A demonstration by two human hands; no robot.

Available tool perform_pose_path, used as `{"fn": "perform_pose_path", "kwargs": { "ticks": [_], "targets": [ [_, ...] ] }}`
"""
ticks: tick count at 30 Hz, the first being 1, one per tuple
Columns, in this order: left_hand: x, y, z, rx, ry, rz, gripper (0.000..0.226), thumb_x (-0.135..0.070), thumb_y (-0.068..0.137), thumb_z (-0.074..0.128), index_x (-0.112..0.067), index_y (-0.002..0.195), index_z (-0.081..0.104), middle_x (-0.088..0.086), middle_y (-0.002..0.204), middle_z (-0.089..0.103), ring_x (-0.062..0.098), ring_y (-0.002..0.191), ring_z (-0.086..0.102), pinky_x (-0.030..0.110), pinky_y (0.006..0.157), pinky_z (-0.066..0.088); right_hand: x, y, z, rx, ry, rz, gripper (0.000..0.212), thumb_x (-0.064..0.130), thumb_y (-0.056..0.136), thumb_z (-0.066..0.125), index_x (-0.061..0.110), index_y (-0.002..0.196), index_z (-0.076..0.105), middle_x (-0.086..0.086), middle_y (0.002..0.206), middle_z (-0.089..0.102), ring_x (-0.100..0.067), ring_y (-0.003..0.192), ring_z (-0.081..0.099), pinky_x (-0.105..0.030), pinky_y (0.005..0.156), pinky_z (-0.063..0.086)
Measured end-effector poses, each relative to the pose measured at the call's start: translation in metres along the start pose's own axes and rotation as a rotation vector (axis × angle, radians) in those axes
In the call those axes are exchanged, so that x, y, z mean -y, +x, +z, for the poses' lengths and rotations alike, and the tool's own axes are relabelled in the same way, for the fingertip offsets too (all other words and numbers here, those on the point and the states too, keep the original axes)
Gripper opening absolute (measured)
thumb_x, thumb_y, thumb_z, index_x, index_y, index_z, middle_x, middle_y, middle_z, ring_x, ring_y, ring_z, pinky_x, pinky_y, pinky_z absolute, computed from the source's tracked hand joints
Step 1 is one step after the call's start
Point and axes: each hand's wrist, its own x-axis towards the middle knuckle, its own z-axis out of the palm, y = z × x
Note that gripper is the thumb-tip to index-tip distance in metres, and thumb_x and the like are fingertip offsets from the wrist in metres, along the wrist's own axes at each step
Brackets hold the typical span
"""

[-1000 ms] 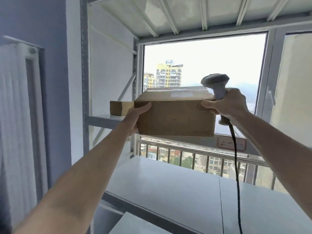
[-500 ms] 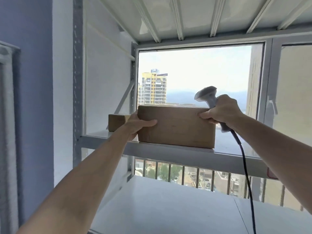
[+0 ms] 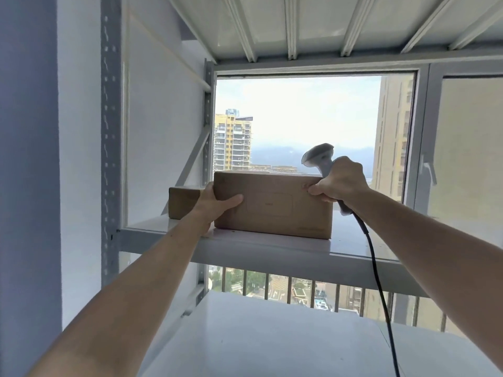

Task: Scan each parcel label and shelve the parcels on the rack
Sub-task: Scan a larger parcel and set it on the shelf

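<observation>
At the middle left, a small cardboard box (image 3: 183, 202) is sitting on the smooth metal rack shelf (image 3: 261, 250). Our left hand (image 3: 217, 204) is gripping the big brown parcel (image 3: 273, 204) at frame centre, steadying it on the shelf. Our right hand (image 3: 340, 180) is squeezing the grey scanner (image 3: 321, 159) while its thumb is pressing the parcel.

window (image 3: 313, 115) showing high-rise buildings (image 3: 232, 142) (balcony railing (image 3: 299, 291) below).
</observation>
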Motion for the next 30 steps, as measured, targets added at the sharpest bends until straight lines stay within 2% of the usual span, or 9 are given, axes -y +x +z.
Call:
{"fn": "perform_pose_path", "kwargs": {
  "ticks": [3, 7, 11, 13, 16, 20, 23, 27, 30],
  "targets": [
    [0.002, 0.002, -0.001, -0.018, 0.019, -0.001, 0.072, -0.017, 0.081, 0.086, -0.011, 0.142, 0.046, 0.005, 0.13, 0.064, 0.02, 0.116, 0.063, 0.03, 0.094, 0.052, 0.003, 0.003, 0.006, -0.005, 0.013, 0.01, 0.032, 0.02, 0.072, 0.088, 0.007, 0.072, 0.059, -0.011, 0.064, 0.072, -0.028, 0.07, 0.075, -0.044, 0.071, 0.063],
    [0.005, 0.007, -0.002, -0.048, 0.037, -0.015, 0.07, -0.018, 0.083, 0.084, -0.011, 0.141, 0.045, 0.003, 0.127, 0.063, 0.021, 0.115, 0.061, 0.03, 0.094, 0.05, 0.004, 0.007, 0.012, -0.02, 0.009, 0.02, 0.036, 0.022, 0.073, 0.088, 0.01, 0.074, 0.054, -0.008, 0.064, 0.068, -0.025, 0.067, 0.07, -0.037, 0.068, 0.059],
    [0.01, 0.01, -0.002, -0.063, 0.094, -0.027, 0.078, -0.028, 0.082, 0.085, -0.012, 0.145, 0.042, 0.005, 0.136, 0.06, 0.023, 0.122, 0.058, 0.041, 0.108, 0.049, 0.002, 0.011, 0.016, -0.047, -0.014, 0.026, 0.043, 0.025, 0.073, 0.089, 0.012, 0.072, 0.048, -0.002, 0.061, 0.059, -0.013, 0.056, 0.057, -0.028, 0.05, 0.043],
    [0.01, 0.008, -0.002, -0.08, 0.122, -0.036, 0.081, -0.032, 0.081, 0.085, -0.011, 0.145, 0.04, 0.006, 0.138, 0.058, 0.024, 0.124, 0.056, 0.043, 0.111, 0.047, 0.002, 0.011, 0.018, -0.05, -0.016, 0.024, 0.045, 0.028, 0.073, 0.09, 0.012, 0.072, 0.048, -0.004, 0.065, 0.062, -0.013, 0.057, 0.056, -0.028, 0.051, 0.042],
    [0.009, 0.007, 0.0, -0.123, 0.165, -0.032, 0.103, -0.049, 0.07, 0.088, -0.01, 0.149, 0.036, 0.007, 0.145, 0.053, 0.027, 0.131, 0.053, 0.047, 0.113, 0.045, 0.003, 0.01, 0.019, -0.061, -0.034, 0.025, 0.046, 0.029, 0.073, 0.09, 0.012, 0.07, 0.047, -0.002, 0.064, 0.058, -0.012, 0.057, 0.054, -0.027, 0.05, 0.04],
    [0.009, 0.005, 0.004, -0.145, 0.184, -0.025, 0.083, -0.037, 0.083, 0.083, -0.009, 0.147, 0.038, 0.008, 0.143, 0.053, 0.027, 0.129, 0.054, 0.046, 0.113, 0.044, 0.004, 0.01, 0.021, -0.065, -0.041, 0.032, 0.045, 0.029, 0.074, 0.089, 0.012, 0.069, 0.048, -0.001, 0.061, 0.056, -0.014, 0.062, 0.06, -0.027, 0.051, 0.041],
    [0.007, 0.002, 0.005, -0.155, 0.193, -0.029, 0.078, -0.035, 0.085, 0.082, -0.007, 0.144, 0.04, 0.009, 0.139, 0.055, 0.028, 0.127, 0.055, 0.046, 0.113, 0.045, 0.004, 0.011, 0.022, -0.06, -0.044, 0.031, 0.045, 0.031, 0.074, 0.089, 0.012, 0.071, 0.049, 0.0, 0.06, 0.058, -0.011, 0.056, 0.055, -0.026, 0.052, 0.041],
    [0.005, -0.003, 0.007, -0.178, 0.222, -0.032, 0.079, -0.035, 0.084, 0.082, -0.007, 0.144, 0.038, 0.011, 0.14, 0.054, 0.029, 0.127, 0.055, 0.044, 0.111, 0.046, 0.004, 0.01, 0.021, -0.065, -0.049, 0.036, 0.045, 0.032, 0.074, 0.089, 0.013, 0.071, 0.049, 0.0, 0.061, 0.057, -0.01, 0.055, 0.054, -0.026, 0.051, 0.04],
    [0.001, -0.013, 0.01, -0.207, 0.336, -0.023, 0.096, -0.04, 0.082, 0.083, -0.006, 0.151, 0.025, 0.016, 0.15, 0.047, 0.034, 0.137, 0.048, 0.05, 0.115, 0.041, 0.003, 0.007, 0.02, -0.067, -0.046, 0.054, 0.042, 0.028, 0.074, 0.089, 0.012, 0.072, 0.051, -0.001, 0.06, 0.06, -0.011, 0.055, 0.057, -0.027, 0.053, 0.045]
  ]
}}
